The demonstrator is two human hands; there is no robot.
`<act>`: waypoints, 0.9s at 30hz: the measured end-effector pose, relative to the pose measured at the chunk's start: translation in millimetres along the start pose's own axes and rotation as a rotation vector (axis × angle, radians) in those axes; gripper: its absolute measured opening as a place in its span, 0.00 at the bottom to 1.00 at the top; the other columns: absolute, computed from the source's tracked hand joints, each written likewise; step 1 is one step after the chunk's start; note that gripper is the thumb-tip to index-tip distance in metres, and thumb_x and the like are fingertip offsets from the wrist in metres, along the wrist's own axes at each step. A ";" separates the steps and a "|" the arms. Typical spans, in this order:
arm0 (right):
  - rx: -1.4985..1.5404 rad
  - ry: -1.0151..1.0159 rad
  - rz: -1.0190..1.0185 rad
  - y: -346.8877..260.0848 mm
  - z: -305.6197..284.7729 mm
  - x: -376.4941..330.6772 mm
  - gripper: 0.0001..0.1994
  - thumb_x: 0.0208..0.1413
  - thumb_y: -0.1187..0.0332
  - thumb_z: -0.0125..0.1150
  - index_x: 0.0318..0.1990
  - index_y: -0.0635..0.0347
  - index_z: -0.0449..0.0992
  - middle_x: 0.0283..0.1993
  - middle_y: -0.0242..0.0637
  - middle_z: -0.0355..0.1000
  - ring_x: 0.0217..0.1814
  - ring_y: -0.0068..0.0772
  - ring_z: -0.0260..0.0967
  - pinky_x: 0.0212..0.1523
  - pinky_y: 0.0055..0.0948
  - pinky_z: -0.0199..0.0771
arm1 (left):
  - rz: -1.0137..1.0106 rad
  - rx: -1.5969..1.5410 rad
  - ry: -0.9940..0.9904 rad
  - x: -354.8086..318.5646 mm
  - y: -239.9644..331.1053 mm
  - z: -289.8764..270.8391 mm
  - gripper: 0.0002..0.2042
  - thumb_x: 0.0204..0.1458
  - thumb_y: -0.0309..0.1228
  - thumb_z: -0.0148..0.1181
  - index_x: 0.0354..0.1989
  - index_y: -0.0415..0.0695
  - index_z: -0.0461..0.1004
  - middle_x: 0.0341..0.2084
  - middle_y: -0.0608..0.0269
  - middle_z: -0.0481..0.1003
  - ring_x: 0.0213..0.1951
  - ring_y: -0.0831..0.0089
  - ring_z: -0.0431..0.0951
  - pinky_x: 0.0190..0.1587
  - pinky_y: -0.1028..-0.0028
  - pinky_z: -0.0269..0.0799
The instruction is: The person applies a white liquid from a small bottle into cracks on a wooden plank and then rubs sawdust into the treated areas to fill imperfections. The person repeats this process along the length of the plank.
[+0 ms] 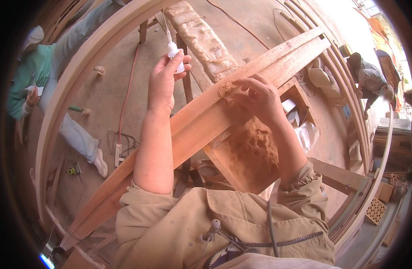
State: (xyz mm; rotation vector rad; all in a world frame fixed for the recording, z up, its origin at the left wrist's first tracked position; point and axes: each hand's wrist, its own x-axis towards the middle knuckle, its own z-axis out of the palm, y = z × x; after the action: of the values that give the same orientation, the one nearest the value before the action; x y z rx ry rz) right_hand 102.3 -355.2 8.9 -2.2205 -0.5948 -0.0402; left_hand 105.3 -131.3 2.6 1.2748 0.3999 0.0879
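From the head view, the left hand (163,83) is holding a small white squeeze bottle (175,54) upright, its thin nozzle pointing up and away; the grip is closing snugly round the bottle's lower body, fingers wrapped, thumb on the near side. The bottle is looking light, smooth plastic, probably soft enough to give under pressure, so taking it low round the belly, as now, seems the surest hold; the slim nozzle would likely bend or slip.

The right hand (259,99) is resting on a long reddish wooden board (188,130) that is running diagonally from lower left to upper right. Its fingertips are pinching narrowly and pressing into a small mound of reddish sawdust (227,89) sitting on the board's upper face. The dust is looking fine, dry and crumbly, likely to scatter if nudged. The board is appearing stiff, heavy and planed smooth, with a stepped edge.

Just below the board, an open wooden tray (242,177) is holding more of the same powder (255,148), pitted with finger marks. A large curved wooden frame (76,76) is arching round the scene over a dusty concrete floor (107,103), where a red cable (127,96) is trailing. Other people are working nearby: one in a teal top (33,71) at the left, another crouching at the upper right (370,78).
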 end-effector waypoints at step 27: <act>-0.393 -0.110 0.277 -24.0 -26.4 -92.6 0.06 0.46 0.64 0.62 0.32 0.54 0.78 0.32 0.32 0.71 0.28 0.32 0.71 0.28 0.29 0.70 | 0.030 -0.018 0.004 1.3 -1.3 -2.9 0.16 0.51 0.39 0.58 0.43 0.42 0.70 0.35 0.62 0.75 0.34 0.80 0.75 0.37 0.82 0.67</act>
State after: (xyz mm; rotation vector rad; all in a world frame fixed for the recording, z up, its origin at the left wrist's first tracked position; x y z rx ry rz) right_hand 14.1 -398.4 23.1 -2.6840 -0.3533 0.1176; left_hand 105.3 -128.7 0.4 1.2635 0.3833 0.1192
